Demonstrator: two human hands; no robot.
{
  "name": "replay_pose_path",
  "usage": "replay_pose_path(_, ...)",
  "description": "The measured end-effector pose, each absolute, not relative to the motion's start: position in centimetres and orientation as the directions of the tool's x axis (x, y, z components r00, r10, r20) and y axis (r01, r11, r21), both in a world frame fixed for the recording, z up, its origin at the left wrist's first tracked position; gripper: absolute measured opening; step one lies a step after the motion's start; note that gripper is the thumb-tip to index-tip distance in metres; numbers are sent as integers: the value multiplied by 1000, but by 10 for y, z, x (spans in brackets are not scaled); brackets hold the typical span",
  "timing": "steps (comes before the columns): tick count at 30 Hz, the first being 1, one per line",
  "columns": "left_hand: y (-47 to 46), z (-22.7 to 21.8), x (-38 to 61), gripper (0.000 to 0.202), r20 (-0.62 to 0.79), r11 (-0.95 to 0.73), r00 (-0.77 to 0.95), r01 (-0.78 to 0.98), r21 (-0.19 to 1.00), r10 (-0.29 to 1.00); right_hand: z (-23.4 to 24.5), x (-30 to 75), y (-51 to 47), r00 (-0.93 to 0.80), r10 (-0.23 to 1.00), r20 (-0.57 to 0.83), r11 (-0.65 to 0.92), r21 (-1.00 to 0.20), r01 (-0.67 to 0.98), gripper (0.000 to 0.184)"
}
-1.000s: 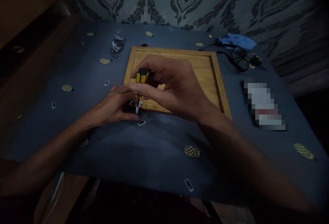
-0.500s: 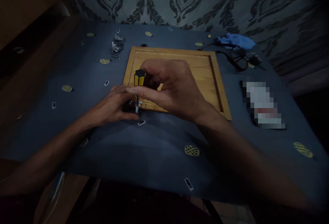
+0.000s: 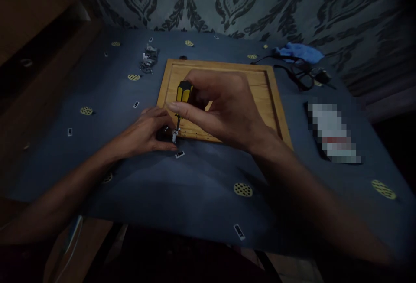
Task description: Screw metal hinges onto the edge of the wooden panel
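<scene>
In the head view my right hand (image 3: pixel 224 105) is closed round the black and yellow handle of a screwdriver (image 3: pixel 183 93), its shaft pointing down. The tip meets a small metal hinge (image 3: pixel 175 135) at the near left corner of a framed wooden panel (image 3: pixel 281 114). My left hand (image 3: pixel 146 131) pinches around that hinge, thumb on the near side and fingers on the far side. Its fingertips are partly hidden in shadow. Several small dark holes run along the panel's near edge.
A heap of small metal fittings (image 3: pixel 148 60) lies at the back left. Behind the panel on the right are a blue cloth (image 3: pixel 299 52) and dark-framed glasses (image 3: pixel 300 77). A blurred-out phone-like object (image 3: pixel 333 131) rests at the right. A patterned blue cloth (image 3: pixel 201 196) covers the table.
My right hand and the screwdriver have shifted slightly right and up, and the handle now leans more, with more shaft visible. My left hand stays at the hinge.
</scene>
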State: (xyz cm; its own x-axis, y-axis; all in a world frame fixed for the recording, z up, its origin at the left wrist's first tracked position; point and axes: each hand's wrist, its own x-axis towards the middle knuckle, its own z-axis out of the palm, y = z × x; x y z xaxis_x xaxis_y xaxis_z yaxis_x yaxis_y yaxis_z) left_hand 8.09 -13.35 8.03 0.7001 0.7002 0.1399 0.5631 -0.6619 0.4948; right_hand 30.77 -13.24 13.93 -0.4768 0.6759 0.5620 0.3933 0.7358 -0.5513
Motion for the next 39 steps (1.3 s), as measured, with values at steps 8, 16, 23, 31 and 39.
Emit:
replay_pose_path(8,-131,76,80,47,127,-622,686,546,561,717,137,307,-132,-545,661,516,748,-517,416,40)
replay_pose_path(16,-131,72,79,47,124,-608,681,538,584,722,137,307,-132,-562,645,518,762,-495,418,41)
replay_pose_path(23,-131,82,79,62,160,-642,683,542,543,713,135,306,-131,-584,623,521,776,-506,377,35)
replay_pose_path(31,-150,126,88,37,501,-663,437,431,613,747,135,308,-132,-560,638,529,760,-549,347,31)
replay_pose_path(39,-160,142,99,29,587,-687,365,468,556,723,129,304,-135,-532,600,598,791,-544,282,45)
